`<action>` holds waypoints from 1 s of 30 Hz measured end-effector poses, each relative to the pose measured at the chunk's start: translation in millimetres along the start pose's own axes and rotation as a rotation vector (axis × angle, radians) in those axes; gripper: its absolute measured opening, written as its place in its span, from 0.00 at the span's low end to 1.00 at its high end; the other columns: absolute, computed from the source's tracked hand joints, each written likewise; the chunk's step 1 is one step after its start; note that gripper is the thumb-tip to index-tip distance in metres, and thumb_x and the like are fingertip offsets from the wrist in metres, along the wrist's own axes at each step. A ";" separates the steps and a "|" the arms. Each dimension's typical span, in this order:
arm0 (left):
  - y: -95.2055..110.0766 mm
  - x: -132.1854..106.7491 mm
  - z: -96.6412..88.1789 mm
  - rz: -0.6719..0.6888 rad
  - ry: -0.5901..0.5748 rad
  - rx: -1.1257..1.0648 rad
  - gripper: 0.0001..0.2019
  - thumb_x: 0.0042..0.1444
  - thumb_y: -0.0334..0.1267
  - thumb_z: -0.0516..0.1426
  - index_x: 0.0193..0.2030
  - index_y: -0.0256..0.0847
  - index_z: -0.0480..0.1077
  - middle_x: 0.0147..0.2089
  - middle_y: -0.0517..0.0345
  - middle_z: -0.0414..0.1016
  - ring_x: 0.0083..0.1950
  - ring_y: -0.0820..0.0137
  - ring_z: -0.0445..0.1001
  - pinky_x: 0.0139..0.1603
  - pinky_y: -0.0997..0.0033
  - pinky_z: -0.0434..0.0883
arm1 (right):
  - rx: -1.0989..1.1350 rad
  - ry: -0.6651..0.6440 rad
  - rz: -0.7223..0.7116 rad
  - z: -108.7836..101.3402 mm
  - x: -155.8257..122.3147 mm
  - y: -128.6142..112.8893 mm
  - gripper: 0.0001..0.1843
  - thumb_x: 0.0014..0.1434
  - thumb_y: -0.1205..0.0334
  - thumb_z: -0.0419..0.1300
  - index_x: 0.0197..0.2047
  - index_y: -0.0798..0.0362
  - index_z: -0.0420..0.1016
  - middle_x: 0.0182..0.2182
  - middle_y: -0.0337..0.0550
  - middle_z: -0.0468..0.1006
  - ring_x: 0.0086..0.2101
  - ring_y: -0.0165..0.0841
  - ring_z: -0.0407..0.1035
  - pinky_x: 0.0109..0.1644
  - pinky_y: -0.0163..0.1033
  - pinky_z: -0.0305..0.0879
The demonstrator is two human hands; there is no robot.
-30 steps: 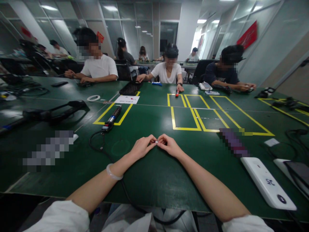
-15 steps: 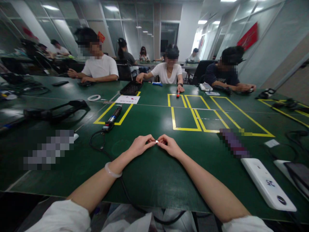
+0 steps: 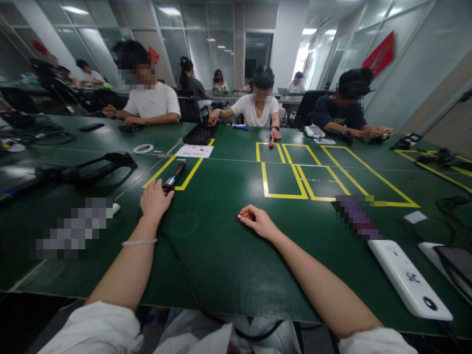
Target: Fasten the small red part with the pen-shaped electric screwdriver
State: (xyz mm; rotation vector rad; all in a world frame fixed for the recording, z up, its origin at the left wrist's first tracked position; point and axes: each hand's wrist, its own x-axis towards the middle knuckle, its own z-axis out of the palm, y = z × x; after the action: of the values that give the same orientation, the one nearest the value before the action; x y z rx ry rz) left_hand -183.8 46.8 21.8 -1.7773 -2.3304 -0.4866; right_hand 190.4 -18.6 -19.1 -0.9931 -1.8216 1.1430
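My left hand [image 3: 155, 199] is over the near-left yellow tape outline, its fingers apart. Beside its thumb and fingers lies a black cylindrical electric screwdriver [image 3: 174, 178] with a cable at the near end; whether they touch, I cannot tell. My right hand [image 3: 258, 221] stays low over the middle of the table, its thumb and fingers pinched on a small red and white piece [image 3: 239, 217]. Most of that piece is hidden by the fingertips, and its kind is too small to make out.
Yellow tape outlines [image 3: 285, 197] mark the green table [image 3: 221, 275]. A black tray [image 3: 199, 133] and a white paper [image 3: 195, 151] are beyond the screwdriver. A white power bank [image 3: 409, 280] lies at right. Across the table, a co-worker's hand [image 3: 275, 133] is by a small red-orange object [image 3: 272, 143].
My left hand has let go of the small piece and moved left and forward to the screwdriver. The right hand stays in place, still pinching the piece.
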 end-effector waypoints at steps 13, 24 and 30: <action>-3.5 11.0 4.0 0.019 -0.249 0.067 0.29 0.57 0.51 0.52 0.61 0.39 0.61 0.60 0.38 0.66 0.57 0.48 0.69 0.48 0.52 0.71 | -0.008 -0.007 0.001 -0.4 -0.6 -2.8 0.10 0.57 0.59 0.60 0.41 0.54 0.71 0.32 0.39 0.74 0.29 0.28 0.65 0.36 0.34 0.62; 51.7 -27.6 -3.7 0.159 -0.205 0.097 0.31 0.54 0.56 0.53 0.59 0.40 0.63 0.55 0.42 0.68 0.50 0.53 0.73 0.43 0.60 0.71 | -0.040 -0.002 -0.005 2.1 2.3 0.2 0.11 0.58 0.56 0.61 0.40 0.54 0.71 0.28 0.36 0.71 0.28 0.27 0.63 0.34 0.33 0.60; 95.2 -62.3 -10.0 0.345 -0.218 0.056 0.30 0.55 0.53 0.53 0.61 0.40 0.61 0.54 0.45 0.67 0.50 0.56 0.72 0.43 0.63 0.71 | -0.074 0.048 -0.009 3.6 3.1 -1.8 0.12 0.56 0.55 0.63 0.38 0.54 0.71 0.27 0.36 0.70 0.27 0.28 0.63 0.33 0.33 0.60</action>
State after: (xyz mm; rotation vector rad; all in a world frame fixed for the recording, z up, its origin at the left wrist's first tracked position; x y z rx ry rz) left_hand -75.9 9.5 25.3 -2.2402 -2.0691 -0.1802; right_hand 185.6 -17.6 -18.0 -1.0447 -1.8395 1.0437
